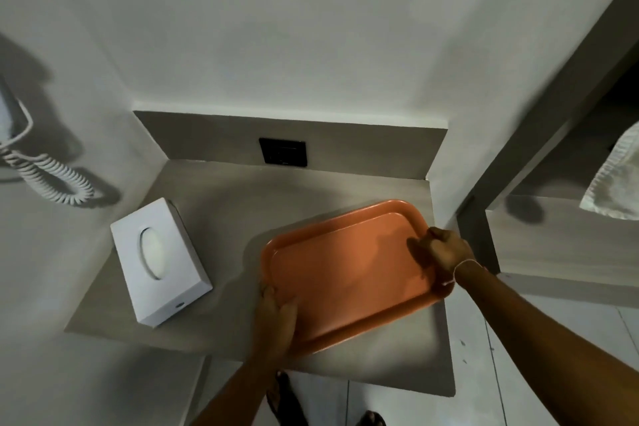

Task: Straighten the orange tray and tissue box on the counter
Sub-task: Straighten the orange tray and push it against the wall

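We clamp the skewed orange tray [349, 273] with left hand [276, 318] at 7 o'clock, right hand [441, 251] at 3. Its right corner overhangs the surface [214, 190] — a careless twist tips it off, or knocks the tissue box [159, 261] at 9.

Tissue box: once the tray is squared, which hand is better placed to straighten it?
Left. The left hand grips the tray's side nearest the tissue box; the right hand is farther away.
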